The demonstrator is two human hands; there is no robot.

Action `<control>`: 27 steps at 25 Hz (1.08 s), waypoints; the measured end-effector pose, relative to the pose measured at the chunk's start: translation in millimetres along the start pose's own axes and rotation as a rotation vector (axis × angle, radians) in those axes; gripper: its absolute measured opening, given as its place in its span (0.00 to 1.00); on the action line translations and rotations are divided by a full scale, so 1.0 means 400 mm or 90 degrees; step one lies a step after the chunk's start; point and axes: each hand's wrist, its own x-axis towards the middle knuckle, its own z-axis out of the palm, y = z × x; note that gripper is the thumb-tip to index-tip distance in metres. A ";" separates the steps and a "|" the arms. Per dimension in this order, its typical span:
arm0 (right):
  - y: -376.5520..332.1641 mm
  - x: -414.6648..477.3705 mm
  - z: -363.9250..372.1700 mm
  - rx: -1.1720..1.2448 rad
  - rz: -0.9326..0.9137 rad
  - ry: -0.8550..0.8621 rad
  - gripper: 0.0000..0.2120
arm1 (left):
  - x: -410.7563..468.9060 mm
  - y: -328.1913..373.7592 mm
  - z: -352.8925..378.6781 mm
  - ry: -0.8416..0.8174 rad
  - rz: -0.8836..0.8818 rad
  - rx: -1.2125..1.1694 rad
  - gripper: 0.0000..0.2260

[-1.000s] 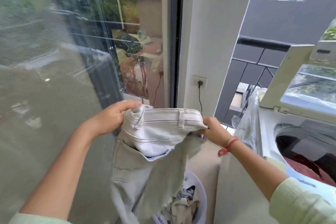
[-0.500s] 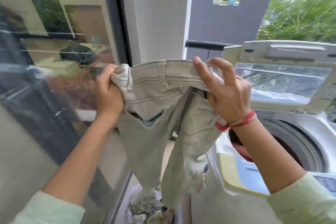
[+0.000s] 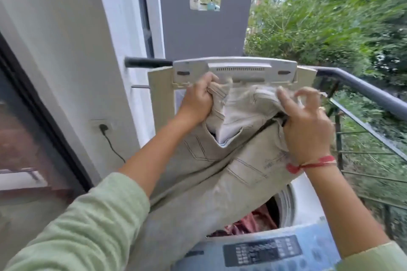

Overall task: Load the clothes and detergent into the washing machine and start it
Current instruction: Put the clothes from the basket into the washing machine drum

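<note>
Balcony railing (image 3: 363, 89) and trees now fill the right side. The trousers (image 3: 220, 174), beside the washing machine (image 3: 307, 200) a moment ago, now hang over its open drum, above red clothes (image 3: 253, 222). The left hand (image 3: 196, 103) clenches the waistband; the right hand (image 3: 308, 132) pinches it with fingers loosely curled.

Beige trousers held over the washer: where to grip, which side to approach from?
Grip the waistband, one hold near each end, from above. It is the seamed top edge of the trousers, and the legs hang below it across the open drum, so lowering should feed them in. The left hand and right hand hold it so.
</note>
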 end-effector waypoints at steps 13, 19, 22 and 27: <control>-0.413 -0.252 0.202 0.513 -0.292 -0.986 0.56 | -0.593 -0.455 -0.251 -0.586 -0.444 0.399 0.69; -0.643 -0.349 0.207 0.417 -0.357 -0.990 0.64 | -0.785 -0.602 -0.168 -0.604 -0.405 0.337 0.63; -0.639 -0.346 0.187 0.448 -0.338 -0.942 0.51 | -0.766 -0.592 -0.131 -0.528 -0.378 0.214 0.55; -0.581 -0.355 0.116 0.458 -0.422 -0.937 0.48 | -0.802 -0.559 -0.139 -0.386 -0.393 0.190 0.57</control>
